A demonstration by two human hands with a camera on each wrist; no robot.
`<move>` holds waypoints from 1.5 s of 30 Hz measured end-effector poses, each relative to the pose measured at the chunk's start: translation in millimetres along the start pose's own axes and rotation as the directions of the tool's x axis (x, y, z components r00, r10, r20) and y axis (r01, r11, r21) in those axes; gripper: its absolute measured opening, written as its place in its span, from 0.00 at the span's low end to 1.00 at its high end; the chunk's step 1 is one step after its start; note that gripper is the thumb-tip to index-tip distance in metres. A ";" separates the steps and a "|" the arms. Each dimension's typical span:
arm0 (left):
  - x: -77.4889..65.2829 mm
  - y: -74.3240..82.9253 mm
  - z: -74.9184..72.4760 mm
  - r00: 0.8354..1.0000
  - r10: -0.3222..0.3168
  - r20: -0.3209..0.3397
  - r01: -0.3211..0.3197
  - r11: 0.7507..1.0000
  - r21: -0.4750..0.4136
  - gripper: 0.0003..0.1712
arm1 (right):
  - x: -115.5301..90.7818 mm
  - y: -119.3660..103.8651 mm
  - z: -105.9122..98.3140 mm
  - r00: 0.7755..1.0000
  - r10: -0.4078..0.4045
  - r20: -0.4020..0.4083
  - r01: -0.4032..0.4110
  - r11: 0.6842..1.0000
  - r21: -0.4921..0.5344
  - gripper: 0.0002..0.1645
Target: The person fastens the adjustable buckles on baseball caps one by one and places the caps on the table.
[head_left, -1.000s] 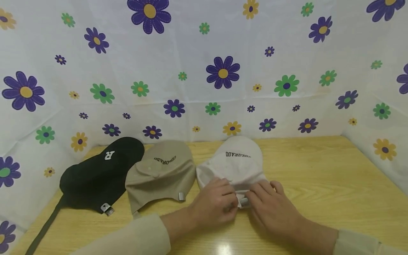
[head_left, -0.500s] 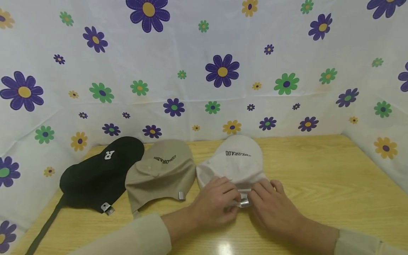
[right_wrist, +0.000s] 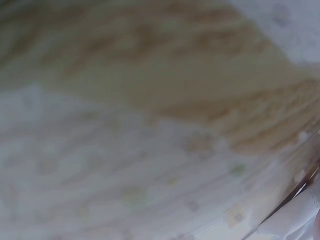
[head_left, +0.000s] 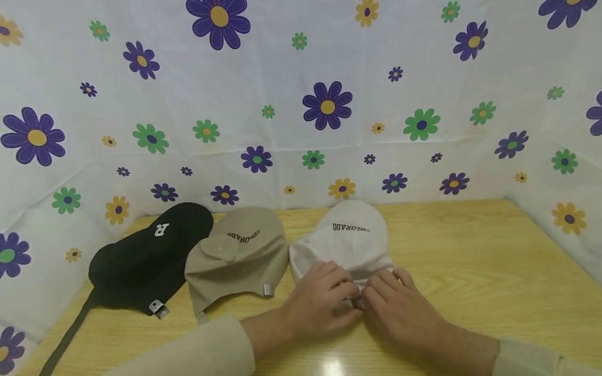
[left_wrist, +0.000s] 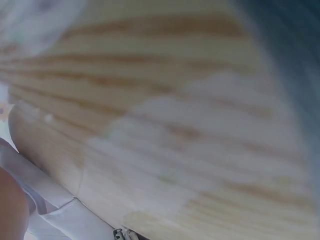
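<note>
A white baseball cap with dark COLORADO lettering lies on the wooden table, its brim toward the back wall. My left hand pinches the strap at the cap's near edge with thumb and curled fingers. Close against it, my right hand grips the same edge from the other side. The metal buckle between them is mostly hidden by fingers. In the left wrist view, part of the white cap shows low at the left; the right wrist view catches only a bit of white fabric at its lower right corner.
Left of the white cap lie a beige COLORADO cap with a silver clasp and a black cap with a white R. The black cap's long strap trails toward the near left. Flower-printed cloth encloses the table.
The silver buckle, seen between the hands half a second ago, is now covered by fingers. My left fingertips have moved slightly right, closer to my right hand. The caps have stayed put.
</note>
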State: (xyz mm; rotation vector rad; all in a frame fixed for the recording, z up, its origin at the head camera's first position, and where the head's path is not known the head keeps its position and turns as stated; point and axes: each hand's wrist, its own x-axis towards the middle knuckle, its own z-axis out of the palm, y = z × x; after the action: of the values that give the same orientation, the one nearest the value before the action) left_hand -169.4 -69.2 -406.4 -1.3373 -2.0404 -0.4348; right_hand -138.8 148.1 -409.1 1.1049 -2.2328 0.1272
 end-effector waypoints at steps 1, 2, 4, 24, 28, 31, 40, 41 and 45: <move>-0.4 0.4 0.2 1.000 0.005 -0.006 -0.005 1.000 0.002 0.13 | -0.3 -0.6 0.0 1.000 -0.009 -0.006 0.009 1.000 0.011 0.08; -0.7 0.5 0.4 1.000 0.009 -0.011 -0.009 1.000 0.004 0.13 | -0.5 -1.0 0.1 1.000 -0.017 -0.011 0.017 1.000 0.021 0.08; -0.7 0.2 1.1 1.000 0.015 -0.020 -0.015 1.000 0.003 0.13 | -0.6 -0.7 0.3 0.999 -0.033 -0.012 0.033 0.999 0.032 0.08; 2.8 4.3 0.9 0.993 0.084 -0.081 -0.075 0.991 0.110 0.09 | 1.3 -1.7 0.3 0.999 0.005 -0.053 -0.002 0.999 0.052 0.24; 3.5 4.5 1.5 0.993 0.081 -0.081 -0.072 0.992 0.108 0.07 | 1.3 -1.7 1.1 0.998 0.029 -0.052 -0.027 0.999 0.033 0.23; 4.0 4.3 1.9 0.994 0.075 -0.079 -0.068 0.993 0.092 0.07 | 1.0 -1.7 1.2 0.998 0.053 -0.041 -0.053 0.998 0.017 0.23; 3.0 2.0 0.4 0.997 0.041 -0.069 -0.035 0.995 0.094 0.09 | 0.9 -1.1 1.5 0.993 0.119 -0.003 -0.119 0.993 -0.010 0.19; 2.8 1.9 0.4 0.997 0.042 -0.067 -0.036 0.995 0.093 0.09 | 0.9 -1.0 1.4 0.992 0.123 -0.001 -0.123 0.992 -0.014 0.18; 1.8 1.0 -0.4 0.997 0.046 -0.059 -0.039 0.994 0.102 0.10 | 1.0 0.4 2.4 0.991 0.137 0.007 -0.137 0.990 -0.021 0.14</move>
State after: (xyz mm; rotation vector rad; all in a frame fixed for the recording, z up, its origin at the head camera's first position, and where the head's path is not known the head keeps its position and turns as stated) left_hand -168.9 -67.8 -405.0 -1.2884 -1.9534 -0.3447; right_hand -140.7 146.9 -410.4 0.9427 -2.3117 0.1570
